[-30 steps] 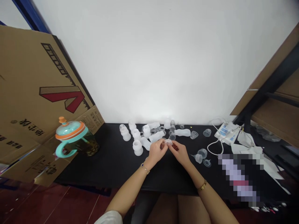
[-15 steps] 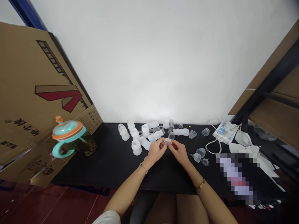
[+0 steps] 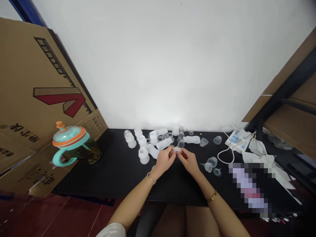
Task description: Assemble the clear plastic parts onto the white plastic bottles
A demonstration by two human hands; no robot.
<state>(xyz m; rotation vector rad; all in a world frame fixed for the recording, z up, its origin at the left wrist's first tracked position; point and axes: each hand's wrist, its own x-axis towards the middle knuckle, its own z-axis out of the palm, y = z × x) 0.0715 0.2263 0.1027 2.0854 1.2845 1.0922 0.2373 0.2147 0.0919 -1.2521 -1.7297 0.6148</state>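
A whitish bottle collar ring (image 3: 176,149) is pinched between my two hands above the black table. My left hand (image 3: 166,158) is closed on its left side and my right hand (image 3: 187,160) on its right side. Whether a nipple sits in the ring I cannot tell. Just beyond my fingers stands a clear bottle cap (image 3: 181,143). Left of my hands are an open white baby bottle (image 3: 143,156) standing upright and another bottle (image 3: 152,151) lying down. A white bottle (image 3: 192,140) lies beyond my right hand.
Two capped bottles (image 3: 130,139) stand back left. To the right lie clear caps (image 3: 212,161) and a nipple (image 3: 217,171). A teal-handled pitcher (image 3: 74,144) is by the cardboard box (image 3: 49,98). A white power strip (image 3: 239,140) with its cable and papers (image 3: 259,154) lie at right.
The ring has tilted slightly between my fingers and now shows more of its side. Both hands stay in nearly the same place; the view has shifted a little.
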